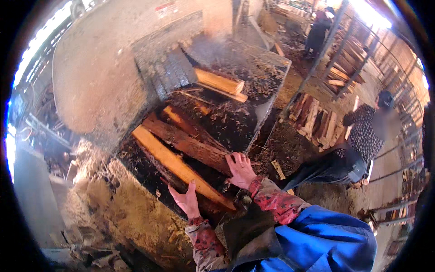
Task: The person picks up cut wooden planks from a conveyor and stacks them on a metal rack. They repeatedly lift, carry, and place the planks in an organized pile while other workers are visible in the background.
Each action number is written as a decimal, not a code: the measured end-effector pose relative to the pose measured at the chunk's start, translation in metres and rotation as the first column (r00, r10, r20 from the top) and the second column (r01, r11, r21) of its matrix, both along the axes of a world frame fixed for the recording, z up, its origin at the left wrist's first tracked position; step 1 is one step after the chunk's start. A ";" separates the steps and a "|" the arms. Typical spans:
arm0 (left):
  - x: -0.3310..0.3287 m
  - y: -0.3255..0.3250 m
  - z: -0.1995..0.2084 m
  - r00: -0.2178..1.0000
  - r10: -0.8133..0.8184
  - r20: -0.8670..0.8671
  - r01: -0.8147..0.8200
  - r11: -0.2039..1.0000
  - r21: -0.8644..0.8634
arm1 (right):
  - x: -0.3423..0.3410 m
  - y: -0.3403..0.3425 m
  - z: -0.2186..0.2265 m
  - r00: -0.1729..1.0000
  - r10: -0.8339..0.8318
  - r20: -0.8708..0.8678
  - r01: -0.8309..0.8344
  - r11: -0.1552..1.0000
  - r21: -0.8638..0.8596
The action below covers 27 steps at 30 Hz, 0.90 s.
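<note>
Several rough wood slabs lie lengthwise on the dark, debris-strewn machine table [235,129]. A long slab with a bright orange sawn face [176,165] runs toward me at the left. Beside it lies a brown bark-covered slab [186,140], and my right hand [241,170] grips its near end with bent fingers. My left hand [186,199] is open just left of the orange slab's near part, thumb and fingers spread. Whether it touches the wood, I cannot tell. Farther off, a short squared timber [219,82] lies by dark overlapping flaps [174,70] at the machine's opening.
A big dusty machine housing [99,72] rises behind the table. Sawdust [122,204] is heaped at the left. On the right, a person [362,136] bends near stacked slabs [317,120], beside metal posts [317,59]. Another person [318,34] stands farther back.
</note>
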<state>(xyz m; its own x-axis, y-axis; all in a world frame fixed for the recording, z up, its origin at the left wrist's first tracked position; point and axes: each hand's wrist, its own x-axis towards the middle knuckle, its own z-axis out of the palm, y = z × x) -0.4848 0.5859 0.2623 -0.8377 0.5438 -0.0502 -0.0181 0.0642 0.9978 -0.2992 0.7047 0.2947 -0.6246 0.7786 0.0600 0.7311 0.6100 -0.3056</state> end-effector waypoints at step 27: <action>-0.013 0.014 0.013 0.931 -0.040 -0.363 -0.049 0.971 -0.233 | -0.012 -0.023 0.020 0.920 0.194 -0.340 -0.337 0.833 -0.438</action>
<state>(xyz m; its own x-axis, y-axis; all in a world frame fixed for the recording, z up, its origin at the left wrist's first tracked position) -0.4980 0.5996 0.2753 -0.8245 0.5503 0.1317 0.3408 0.2972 0.8919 -0.3116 0.6818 0.3150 -0.8254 0.5591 -0.0787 0.4065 0.4919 -0.7699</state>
